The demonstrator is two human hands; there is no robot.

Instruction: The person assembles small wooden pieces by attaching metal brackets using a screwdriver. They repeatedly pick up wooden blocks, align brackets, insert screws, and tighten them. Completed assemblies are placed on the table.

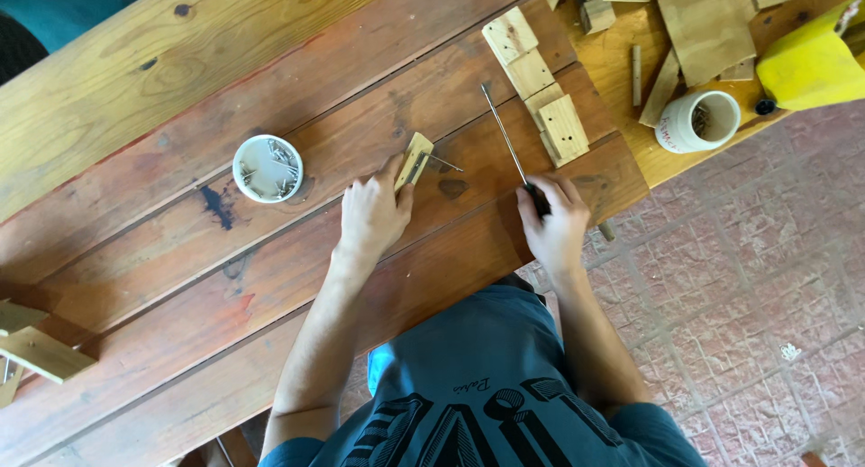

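Note:
My left hand [373, 213] presses down on a small light wooden piece [414, 159] lying on the dark plank table [180, 251]; a thin nail [445, 164] lies just right of that piece. My right hand [555, 224] grips the dark handle of a long screwdriver [505, 135], whose thin metal shaft lies flat on the table and points away from me. A row of several small square wooden blocks [537, 86] lies beyond the screwdriver tip, to its right.
A white round tub of nails [268, 168] stands left of my left hand. A white cup [696, 121], wood offcuts [703, 21] and a yellow object [811, 63] sit on a lighter bench at the upper right. Brick paving [748, 296] lies below. Wooden pieces [36, 350] stick in at the left edge.

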